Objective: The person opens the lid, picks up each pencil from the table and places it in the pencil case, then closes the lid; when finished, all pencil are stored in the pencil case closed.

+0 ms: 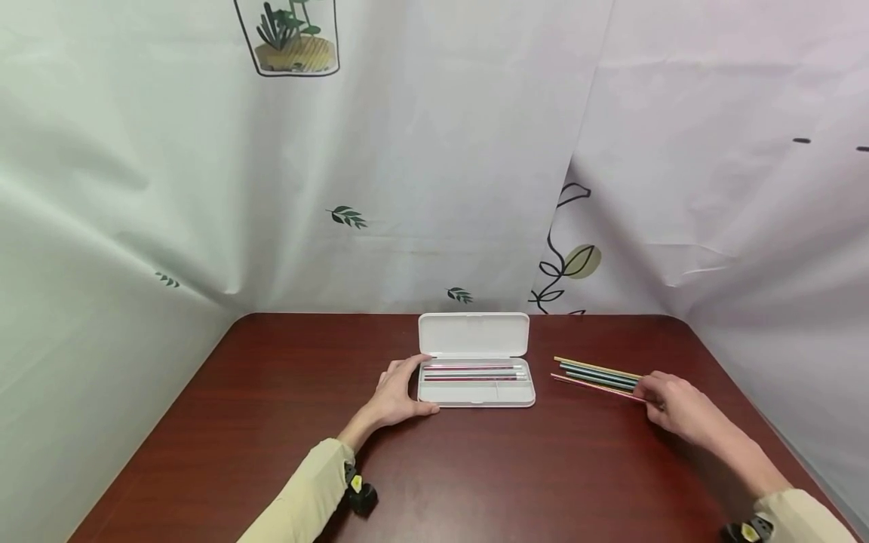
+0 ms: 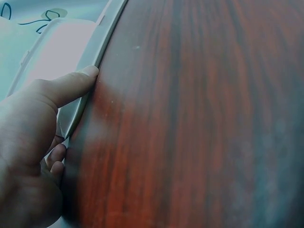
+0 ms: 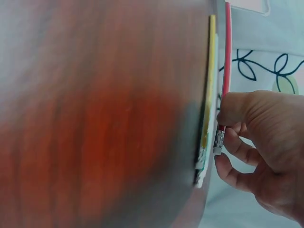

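A white pencil case (image 1: pixel 448 393) stands with its lid (image 1: pixel 473 335) raised; several pencils (image 1: pixel 473 375) lie in its long compartment. My left hand (image 1: pixel 396 392) holds the case by its left end, thumb along the front edge and index finger by the hinge corner. In the left wrist view the thumb (image 2: pixel 78 85) presses on the rim. To the right, my right hand (image 1: pixel 682 411) pinches a red pencil (image 3: pixel 227 50) close to its eraser end, between thumb and fingers. Beside it lie loose pencils, one yellow (image 3: pixel 209 71) and others bluish green (image 1: pixel 597 375).
Everything is on a dark red-brown wooden table (image 1: pixel 489 467). A pale curtain (image 1: pixel 434 151) printed with leaves hangs behind the table and along both sides. The raised lid stands near the table's back edge.
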Demonstrator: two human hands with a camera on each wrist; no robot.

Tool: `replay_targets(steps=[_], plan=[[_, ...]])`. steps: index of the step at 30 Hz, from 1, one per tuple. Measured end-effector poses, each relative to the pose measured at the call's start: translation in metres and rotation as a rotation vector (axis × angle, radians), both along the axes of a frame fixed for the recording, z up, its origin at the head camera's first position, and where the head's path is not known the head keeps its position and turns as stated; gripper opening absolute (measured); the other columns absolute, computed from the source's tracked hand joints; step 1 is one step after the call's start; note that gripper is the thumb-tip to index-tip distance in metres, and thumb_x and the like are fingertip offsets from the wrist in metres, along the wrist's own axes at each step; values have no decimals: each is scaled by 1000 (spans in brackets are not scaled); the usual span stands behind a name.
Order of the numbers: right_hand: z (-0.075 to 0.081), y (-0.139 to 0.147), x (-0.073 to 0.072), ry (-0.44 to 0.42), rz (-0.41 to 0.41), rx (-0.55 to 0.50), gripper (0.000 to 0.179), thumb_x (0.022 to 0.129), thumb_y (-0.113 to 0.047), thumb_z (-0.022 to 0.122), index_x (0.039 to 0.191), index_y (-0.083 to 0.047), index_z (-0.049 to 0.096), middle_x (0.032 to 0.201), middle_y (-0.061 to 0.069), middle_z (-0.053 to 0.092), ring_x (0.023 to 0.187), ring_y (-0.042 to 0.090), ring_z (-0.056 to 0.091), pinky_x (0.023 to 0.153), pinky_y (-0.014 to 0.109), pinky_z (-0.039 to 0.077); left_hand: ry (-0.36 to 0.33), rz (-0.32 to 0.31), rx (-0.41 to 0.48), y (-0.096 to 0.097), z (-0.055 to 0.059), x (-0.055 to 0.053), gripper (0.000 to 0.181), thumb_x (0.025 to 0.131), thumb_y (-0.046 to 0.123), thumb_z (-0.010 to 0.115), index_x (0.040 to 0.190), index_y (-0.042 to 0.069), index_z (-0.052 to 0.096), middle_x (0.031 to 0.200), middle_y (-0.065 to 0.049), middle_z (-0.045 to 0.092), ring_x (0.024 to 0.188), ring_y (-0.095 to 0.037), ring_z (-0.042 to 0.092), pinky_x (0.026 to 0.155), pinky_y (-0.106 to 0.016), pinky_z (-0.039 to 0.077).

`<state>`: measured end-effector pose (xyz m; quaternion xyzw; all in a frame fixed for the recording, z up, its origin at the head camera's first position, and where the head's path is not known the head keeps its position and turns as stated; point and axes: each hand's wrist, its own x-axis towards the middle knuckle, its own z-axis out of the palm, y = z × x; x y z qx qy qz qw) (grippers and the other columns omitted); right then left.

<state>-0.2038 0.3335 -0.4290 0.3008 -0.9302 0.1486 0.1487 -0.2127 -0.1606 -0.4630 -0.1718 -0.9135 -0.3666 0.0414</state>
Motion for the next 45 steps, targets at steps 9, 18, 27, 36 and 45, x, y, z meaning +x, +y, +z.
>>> replay_targets(steps=[9,18,27,36,45], plan=[[10,-24,-10,-1,44,-1,32,69,8,74,85,-17,64,84,-11,53,71,7,45,59,32,41,6,-6,-3,0,1,1,88,69,30,91,144,11,49,136,-10,57,126,-32,42,98,-53,30],[18,-57,-23,-50,74,-10,28,72,8,72,85,-15,65,80,-11,49,71,9,45,61,31,41,6,-7,-4,0,0,0,88,69,30,91,145,12,49,137,-9,56,126,-31,41,98,-53,30],[22,-89,-34,-63,115,-27,25,72,8,69,84,-14,65,80,-10,50,72,11,47,60,32,41,7,-2,-4,0,1,0,89,68,29,91,144,11,49,136,-10,56,126,-32,42,99,-53,30],[23,-113,-41,-53,148,-13,24,74,7,70,84,-14,65,81,-9,51,74,11,48,61,32,43,2,-4,-5,1,3,0,88,69,29,91,144,11,49,137,-10,56,126,-32,41,99,-53,30],[23,-130,-47,-68,154,-5,24,73,7,69,85,-13,67,79,-10,51,73,12,48,60,32,44,-7,0,-1,1,2,1,88,69,29,91,144,12,49,137,-10,55,126,-32,41,99,-53,30]])
